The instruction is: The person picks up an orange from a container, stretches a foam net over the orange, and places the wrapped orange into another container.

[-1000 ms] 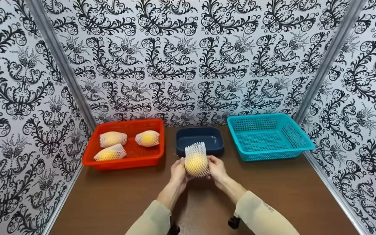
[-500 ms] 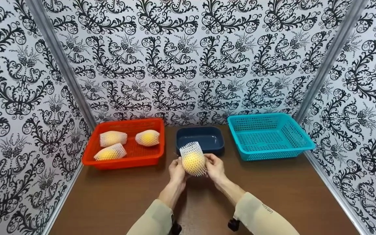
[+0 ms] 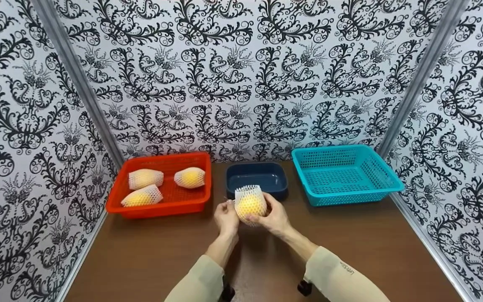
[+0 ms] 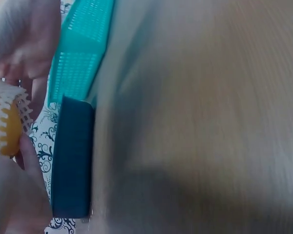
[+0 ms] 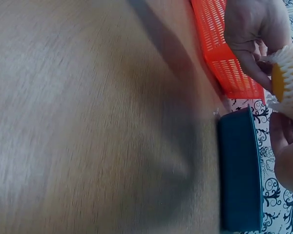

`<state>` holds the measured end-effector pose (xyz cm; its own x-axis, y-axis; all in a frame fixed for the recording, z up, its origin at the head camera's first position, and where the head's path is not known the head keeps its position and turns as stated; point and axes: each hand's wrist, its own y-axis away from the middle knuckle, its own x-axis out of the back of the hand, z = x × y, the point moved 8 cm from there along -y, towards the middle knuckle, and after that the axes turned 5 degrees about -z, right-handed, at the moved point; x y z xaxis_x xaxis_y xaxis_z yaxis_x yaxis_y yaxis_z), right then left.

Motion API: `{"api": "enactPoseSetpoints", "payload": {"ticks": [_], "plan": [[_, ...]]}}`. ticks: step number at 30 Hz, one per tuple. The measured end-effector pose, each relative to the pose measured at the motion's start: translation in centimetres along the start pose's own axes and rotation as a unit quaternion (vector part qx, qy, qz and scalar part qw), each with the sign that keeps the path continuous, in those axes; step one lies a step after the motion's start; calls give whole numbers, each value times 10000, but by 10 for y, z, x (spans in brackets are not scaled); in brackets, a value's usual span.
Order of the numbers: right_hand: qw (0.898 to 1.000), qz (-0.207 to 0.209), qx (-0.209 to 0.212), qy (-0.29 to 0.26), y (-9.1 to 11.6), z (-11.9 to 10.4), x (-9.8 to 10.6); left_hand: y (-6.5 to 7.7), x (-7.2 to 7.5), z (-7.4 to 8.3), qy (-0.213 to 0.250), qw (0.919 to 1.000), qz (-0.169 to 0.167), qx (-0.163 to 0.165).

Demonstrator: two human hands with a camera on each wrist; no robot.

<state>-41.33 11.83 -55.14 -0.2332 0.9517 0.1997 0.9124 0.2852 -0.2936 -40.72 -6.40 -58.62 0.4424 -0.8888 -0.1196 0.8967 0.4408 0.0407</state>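
In the head view a yellow mango point(image 3: 251, 205) in a white foam net is held up over the near side of the table, in front of the dark blue tray. The right hand point(image 3: 276, 216) grips it from the right, thumb across its lower front. At its left side the left hand point(image 3: 226, 217) has curled fingers at the foam net point(image 5: 276, 59), pinching its edge in the right wrist view. Bare yellow skin shows at the net's open end in both wrist views. The net's other end stands up past the fruit's top.
An orange-red basket point(image 3: 157, 209) with 3 netted mangoes stands at the back left. The dark blue tray point(image 3: 283, 192) sits at the back middle, a turquoise basket point(image 3: 350, 199) at the back right. Patterned walls point(image 3: 237, 84) enclose the brown table point(image 3: 149, 256).
The right hand has shifted its hold, its thumb now across the mango's front. The left hand has moved slightly left, to the net's edge. The mango has turned a little.
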Motion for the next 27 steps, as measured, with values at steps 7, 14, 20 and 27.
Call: {"api": "enactPoseSetpoints", "payload": {"ticks": [7, 14, 20, 27], "plan": [[9989, 134, 122, -427, 4, -3, 4, 5, -6, -6, 624, 9933, -321, 916], [9962, 489, -72, -718, 4, -4, 12, 13, -17, -15, 1009, 9772, -1161, 1462], [9935, 831, -149, -760, 6, -6, 22, 19, -14, 0, 684, 9828, -1581, 671], [9810, 699, -353, -1776, 11, -2, 23, 34, -27, 35, 88, 9656, -2379, -1047]]}}
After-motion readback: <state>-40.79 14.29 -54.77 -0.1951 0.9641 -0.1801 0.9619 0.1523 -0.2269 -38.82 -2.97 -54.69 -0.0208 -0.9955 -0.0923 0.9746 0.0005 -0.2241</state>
